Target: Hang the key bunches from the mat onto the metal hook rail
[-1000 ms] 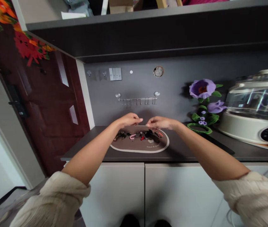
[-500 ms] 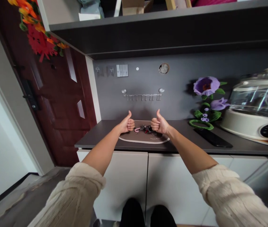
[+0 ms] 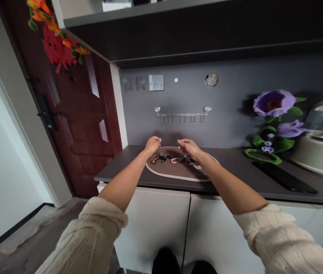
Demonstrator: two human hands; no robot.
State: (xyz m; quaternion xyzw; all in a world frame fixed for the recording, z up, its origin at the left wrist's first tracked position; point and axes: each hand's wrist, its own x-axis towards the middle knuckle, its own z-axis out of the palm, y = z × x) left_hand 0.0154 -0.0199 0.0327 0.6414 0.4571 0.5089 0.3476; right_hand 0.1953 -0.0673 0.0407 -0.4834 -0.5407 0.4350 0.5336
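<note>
Both my arms reach out over a dark counter (image 3: pixel 235 164). My left hand (image 3: pixel 152 144) is curled into a loose fist just above the left end of an oval brown mat (image 3: pixel 178 175), and nothing shows in it. My right hand (image 3: pixel 187 146) hovers close beside it with its fingers curled in, also with nothing visible in it. Several keys and key rings (image 3: pixel 175 159), one with a pink loop, lie in a row on the mat right under both hands. Neither hand visibly touches them.
A metal hook rail (image 3: pixel 182 115) hangs bare on the grey wall above the mat. A dark red door (image 3: pixel 73 114) stands to the left. On the counter's right are purple artificial flowers (image 3: pixel 274 103), a flat black slab (image 3: pixel 285 179) and a lidded white appliance (image 3: pixel 321 148).
One second ago both hands were spread over the keys; half a second ago they gave thumbs-up. Now the thumbs are folded down, and the view has shifted left.
</note>
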